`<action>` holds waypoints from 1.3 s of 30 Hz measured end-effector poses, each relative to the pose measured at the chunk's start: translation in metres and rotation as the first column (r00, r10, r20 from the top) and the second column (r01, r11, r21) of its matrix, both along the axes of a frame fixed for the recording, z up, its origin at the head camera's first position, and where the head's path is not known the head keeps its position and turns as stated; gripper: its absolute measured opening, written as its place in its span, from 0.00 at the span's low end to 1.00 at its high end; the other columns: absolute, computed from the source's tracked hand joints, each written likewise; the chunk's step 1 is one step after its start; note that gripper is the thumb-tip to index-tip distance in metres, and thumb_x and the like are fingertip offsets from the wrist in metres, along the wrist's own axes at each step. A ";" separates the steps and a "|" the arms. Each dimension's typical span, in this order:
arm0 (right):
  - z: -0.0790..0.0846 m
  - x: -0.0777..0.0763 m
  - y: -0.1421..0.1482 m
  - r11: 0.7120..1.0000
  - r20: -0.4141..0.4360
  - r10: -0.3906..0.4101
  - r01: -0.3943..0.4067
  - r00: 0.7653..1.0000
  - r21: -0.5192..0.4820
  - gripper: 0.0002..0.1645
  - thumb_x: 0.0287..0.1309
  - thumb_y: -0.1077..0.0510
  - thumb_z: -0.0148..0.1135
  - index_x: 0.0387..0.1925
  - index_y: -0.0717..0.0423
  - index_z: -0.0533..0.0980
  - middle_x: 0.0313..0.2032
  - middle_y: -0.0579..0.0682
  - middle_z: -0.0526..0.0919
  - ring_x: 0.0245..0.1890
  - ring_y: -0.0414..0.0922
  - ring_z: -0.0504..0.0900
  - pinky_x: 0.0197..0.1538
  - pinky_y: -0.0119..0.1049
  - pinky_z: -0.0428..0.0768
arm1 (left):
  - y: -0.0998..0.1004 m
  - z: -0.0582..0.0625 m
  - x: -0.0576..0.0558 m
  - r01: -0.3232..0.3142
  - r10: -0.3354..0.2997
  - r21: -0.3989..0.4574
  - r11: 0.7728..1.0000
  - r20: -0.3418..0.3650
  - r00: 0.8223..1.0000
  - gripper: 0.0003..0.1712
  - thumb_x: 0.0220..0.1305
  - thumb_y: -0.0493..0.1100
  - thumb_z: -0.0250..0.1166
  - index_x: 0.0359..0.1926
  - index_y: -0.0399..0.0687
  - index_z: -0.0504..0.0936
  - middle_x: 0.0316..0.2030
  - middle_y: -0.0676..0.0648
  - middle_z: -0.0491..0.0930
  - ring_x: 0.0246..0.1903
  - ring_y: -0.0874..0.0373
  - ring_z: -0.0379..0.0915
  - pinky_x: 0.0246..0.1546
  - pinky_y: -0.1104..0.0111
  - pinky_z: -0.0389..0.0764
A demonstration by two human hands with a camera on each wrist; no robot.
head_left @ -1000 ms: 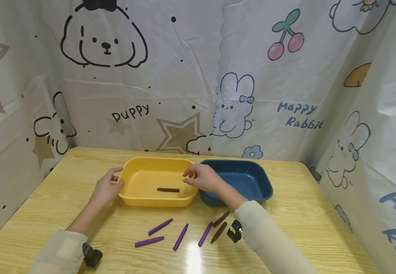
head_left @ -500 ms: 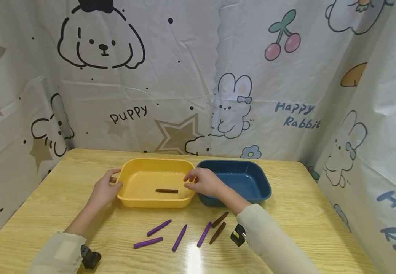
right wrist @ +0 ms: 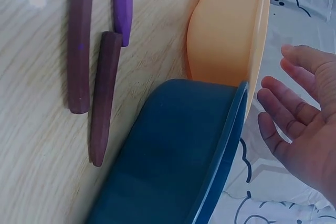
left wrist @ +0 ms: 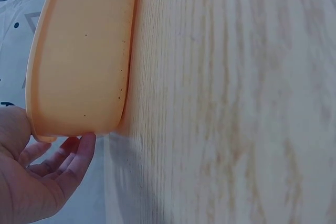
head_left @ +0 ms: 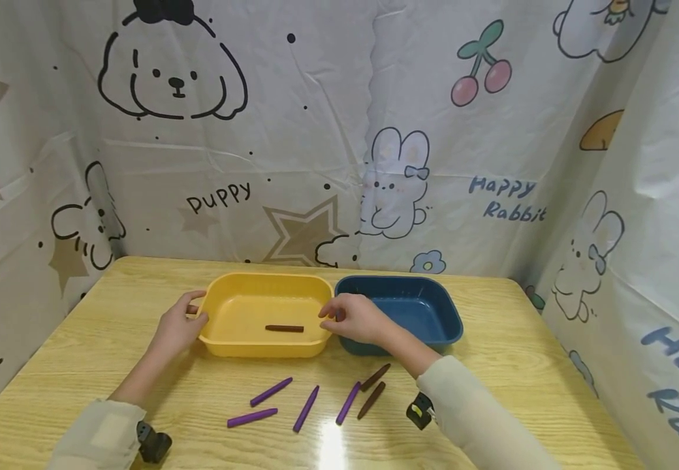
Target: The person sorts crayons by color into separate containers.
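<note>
My left hand (head_left: 179,326) grips the left end of the yellow plastic basin (head_left: 264,350), thumb at the rim and fingers around the outside of the wall. Inside that basin lies one brown crayon (head_left: 284,328). Where the yellow basin meets the dark blue basin (head_left: 433,320), my right hand (head_left: 356,318) hovers over the rims. Its fingers are loosely bent with nothing between them, and the right wrist view shows them apart from both basins. In the left wrist view the yellow basin's outer wall (left wrist: 84,51) fills the upper left.
Several purple crayons, such as one at the left (head_left: 252,418), lie on the wooden table (head_left: 157,405) before the basins. Two brown crayons, one longer-looking (right wrist: 80,51) and one beside it (right wrist: 104,98), lie right of them. A patterned curtain (head_left: 292,130) hangs behind and beside the table.
My right hand has drawn slightly right and toward me, away from the yellow basin's inside. My left hand stays on the basin. The head view has shifted a little.
</note>
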State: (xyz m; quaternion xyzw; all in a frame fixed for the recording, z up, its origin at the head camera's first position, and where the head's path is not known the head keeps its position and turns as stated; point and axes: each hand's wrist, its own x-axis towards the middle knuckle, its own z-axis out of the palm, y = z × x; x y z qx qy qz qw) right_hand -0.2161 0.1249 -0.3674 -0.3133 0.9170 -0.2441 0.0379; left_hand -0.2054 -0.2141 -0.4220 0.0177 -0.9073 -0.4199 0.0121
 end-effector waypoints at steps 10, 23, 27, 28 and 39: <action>0.004 0.020 0.010 0.999 -0.007 0.050 -0.050 0.999 0.022 0.11 0.57 0.53 0.63 0.41 0.52 0.82 0.35 0.46 0.82 0.34 0.42 0.77 0.38 0.30 0.75 | -0.001 0.000 0.000 0.002 -0.002 0.012 1.000 0.000 1.000 0.30 0.65 0.38 0.50 0.67 0.36 0.58 0.50 0.29 0.71 0.40 0.45 0.78 0.30 0.68 0.78; -0.001 0.052 0.036 0.990 0.039 0.123 -0.125 0.992 0.058 0.10 0.55 0.54 0.64 0.39 0.50 0.83 0.32 0.40 0.80 0.32 0.36 0.75 0.36 0.26 0.74 | 0.000 0.001 0.000 -0.006 0.005 0.015 1.000 0.017 1.000 0.30 0.65 0.39 0.50 0.67 0.36 0.58 0.50 0.28 0.70 0.41 0.44 0.77 0.30 0.68 0.78; -0.005 0.058 0.047 0.989 0.096 0.122 -0.129 0.988 0.073 0.10 0.55 0.54 0.64 0.39 0.51 0.83 0.34 0.40 0.81 0.35 0.36 0.77 0.38 0.26 0.76 | 0.000 0.000 0.000 -0.005 0.005 0.015 1.000 0.016 1.000 0.30 0.65 0.39 0.50 0.67 0.36 0.58 0.50 0.28 0.70 0.41 0.44 0.77 0.30 0.68 0.78; -0.006 0.059 0.050 0.988 0.105 0.124 -0.132 0.987 0.075 0.10 0.55 0.54 0.64 0.39 0.51 0.83 0.34 0.40 0.81 0.35 0.37 0.77 0.38 0.27 0.77 | 0.000 0.000 0.000 -0.004 0.004 0.017 1.000 0.014 1.000 0.30 0.65 0.38 0.50 0.67 0.36 0.58 0.50 0.28 0.70 0.41 0.44 0.78 0.30 0.68 0.78; -0.024 0.066 0.077 0.968 0.010 0.165 -0.164 0.986 0.192 0.06 0.53 0.57 0.65 0.35 0.48 0.83 0.31 0.42 0.81 0.33 0.38 0.77 0.37 0.27 0.74 | 0.001 0.001 0.002 0.003 -0.002 0.015 1.000 -0.003 1.000 0.30 0.64 0.38 0.50 0.67 0.35 0.58 0.49 0.28 0.71 0.39 0.46 0.78 0.29 0.68 0.78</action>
